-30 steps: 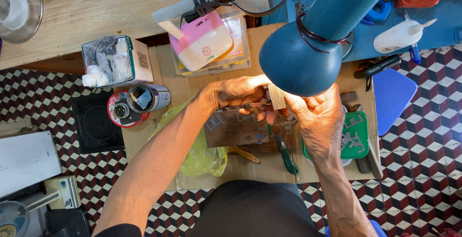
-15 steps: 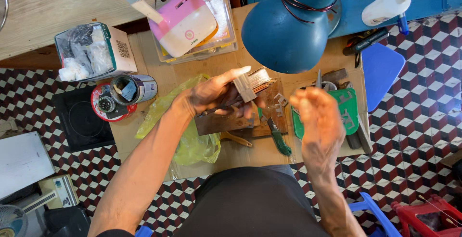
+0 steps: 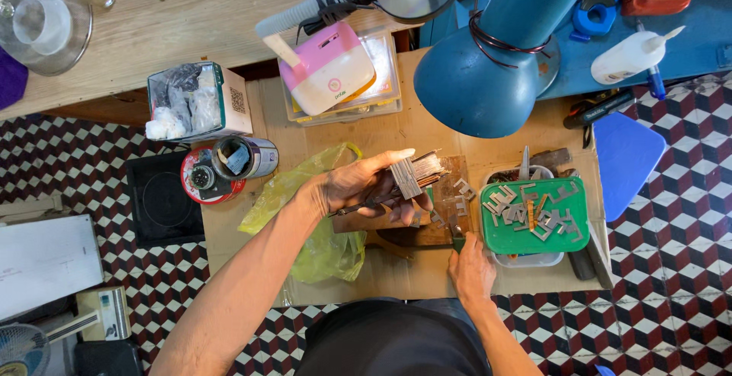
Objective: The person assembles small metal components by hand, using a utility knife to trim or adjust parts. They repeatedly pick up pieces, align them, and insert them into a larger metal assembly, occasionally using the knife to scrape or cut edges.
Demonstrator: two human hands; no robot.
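Note:
My left hand (image 3: 358, 189) grips a stack of thin metal plates (image 3: 418, 171) and holds it over a dark wooden block (image 3: 427, 232) in the middle of the cardboard-covered bench. A thin dark tool sticks out under its fingers. Nearer the front edge, my right hand (image 3: 473, 269) is closed on a green-handled tool (image 3: 457, 242) that points up toward the block. Loose E-shaped metal pieces (image 3: 465, 193) lie on the block, just right of the stack.
A green tray (image 3: 564, 242) of metal pieces sits to the right. A blue lamp (image 3: 488, 78) hangs over the back, beside a pink-and-white box (image 3: 328, 67). A yellow-green bag (image 3: 320, 250), two cans (image 3: 229, 166) and a carton (image 3: 194, 101) lie left. A glue bottle (image 3: 633, 56) lies at back right.
My right hand has dropped from beside the green tray to the bench's front edge and closed on the green-handled tool. My left hand keeps the plate stack.

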